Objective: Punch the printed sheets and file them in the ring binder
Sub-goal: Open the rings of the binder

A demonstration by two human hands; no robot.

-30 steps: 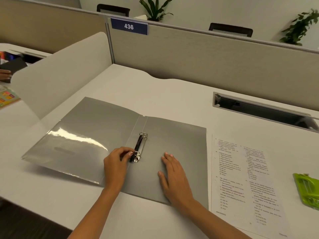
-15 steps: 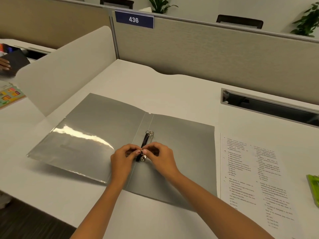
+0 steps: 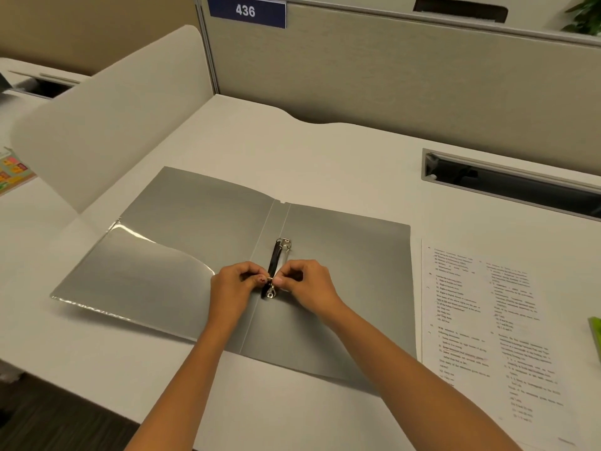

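Observation:
A grey ring binder lies open and flat on the white desk, with a clear pocket on its left cover. Its black ring mechanism runs along the spine, one metal ring showing at the far end. My left hand and my right hand meet over the near ring, each pinching one side of it with thumb and fingertips. The near ring is mostly hidden by my fingers. The printed sheets lie to the right of the binder, with small holes visible along their left edge.
A green hole punch peeks in at the right edge. A cable slot is set into the desk at the back right. A white curved divider stands on the left, beige partition panels behind.
My right hand left the binder's right cover and joined my left hand at the near ring. The view has moved closer and tilted down slightly.

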